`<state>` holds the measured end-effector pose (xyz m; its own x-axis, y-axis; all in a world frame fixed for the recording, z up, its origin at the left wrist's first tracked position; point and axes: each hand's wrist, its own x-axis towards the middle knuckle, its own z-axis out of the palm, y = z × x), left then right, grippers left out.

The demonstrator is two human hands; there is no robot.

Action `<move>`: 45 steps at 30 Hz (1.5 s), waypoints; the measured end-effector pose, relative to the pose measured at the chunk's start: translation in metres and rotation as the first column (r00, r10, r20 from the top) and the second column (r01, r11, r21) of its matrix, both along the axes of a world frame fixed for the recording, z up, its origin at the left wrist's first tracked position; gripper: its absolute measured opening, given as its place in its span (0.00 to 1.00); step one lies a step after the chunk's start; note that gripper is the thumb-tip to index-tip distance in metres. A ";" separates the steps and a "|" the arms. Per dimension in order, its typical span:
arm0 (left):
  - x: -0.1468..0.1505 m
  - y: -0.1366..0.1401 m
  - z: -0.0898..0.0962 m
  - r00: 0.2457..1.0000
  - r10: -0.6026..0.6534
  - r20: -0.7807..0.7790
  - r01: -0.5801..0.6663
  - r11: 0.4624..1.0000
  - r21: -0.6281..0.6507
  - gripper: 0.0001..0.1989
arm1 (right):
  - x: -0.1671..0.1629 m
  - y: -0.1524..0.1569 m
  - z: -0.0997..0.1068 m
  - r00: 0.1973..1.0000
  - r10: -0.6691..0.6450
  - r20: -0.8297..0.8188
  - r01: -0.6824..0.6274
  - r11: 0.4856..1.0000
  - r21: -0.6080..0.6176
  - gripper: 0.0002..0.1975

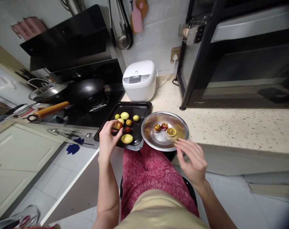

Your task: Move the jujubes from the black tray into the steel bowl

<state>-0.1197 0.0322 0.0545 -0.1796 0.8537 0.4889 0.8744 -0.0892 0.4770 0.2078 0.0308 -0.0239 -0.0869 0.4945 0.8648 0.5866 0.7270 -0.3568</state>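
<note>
My left hand (108,136) is over the black baking tray (141,109), its thumb and fingers around a small red-brown plum-like fruit (119,125). On the tray lie several other fruits: larger yellow lemon-like ones, such as the oval yellow fruit (127,138), and smaller round ones, among them a dark red fruit (127,130). To the right, a shallow steel bowl (151,140) overlaps the tray's edge and holds a yellow fruit (171,131) and two red-and-yellow fruits (164,126). My right hand (192,159) is at the bowl's near right rim, fingers stretched and holding nothing visible.
Behind the tray stands a white rice cooker (139,79). A black wok (84,89) and a lidded pan (47,92) sit on the stove at left, a wooden handle (51,109) jutting forward. A large black oven (244,70) occupies the right of the speckled counter (225,127).
</note>
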 end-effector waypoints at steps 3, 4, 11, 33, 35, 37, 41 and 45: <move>0.031 -0.002 0.011 0.991 -0.121 0.064 0.116 0.991 0.073 0.12 | -0.001 0.001 -0.001 1.000 -0.009 -0.006 0.009 1.000 -0.007 0.12; 0.043 -0.001 0.014 0.984 -0.170 0.061 0.167 0.985 0.051 0.12 | -0.002 0.001 -0.001 1.000 -0.011 -0.008 0.011 1.000 -0.011 0.12; 0.109 0.023 0.014 0.923 -0.330 -0.198 0.266 0.918 -0.293 0.09 | -0.003 0.000 -0.001 1.000 -0.002 -0.024 0.001 0.999 -0.039 0.12; 0.131 0.028 0.009 0.888 -0.283 -0.363 0.123 0.906 -0.406 0.10 | -0.002 0.001 -0.001 0.999 0.008 -0.041 -0.010 0.999 -0.053 0.12; 0.124 0.018 0.009 0.906 -0.292 -0.306 0.178 0.919 -0.351 0.10 | -0.002 0.002 -0.001 0.999 0.006 -0.037 -0.008 0.999 -0.053 0.12; 0.115 0.004 0.009 0.926 -0.304 -0.225 0.237 0.931 -0.279 0.11 | -0.001 0.002 -0.001 0.999 0.004 -0.032 -0.006 0.999 -0.052 0.12; 0.101 -0.024 0.004 0.939 -0.342 -0.029 0.334 0.930 -0.153 0.17 | 0.000 0.006 -0.005 1.000 0.001 -0.019 -0.002 0.999 -0.033 0.13; 0.098 -0.038 -0.008 0.919 -0.393 0.030 0.395 0.915 -0.082 0.14 | -0.001 0.013 -0.009 0.999 -0.029 -0.027 0.029 0.999 -0.021 0.13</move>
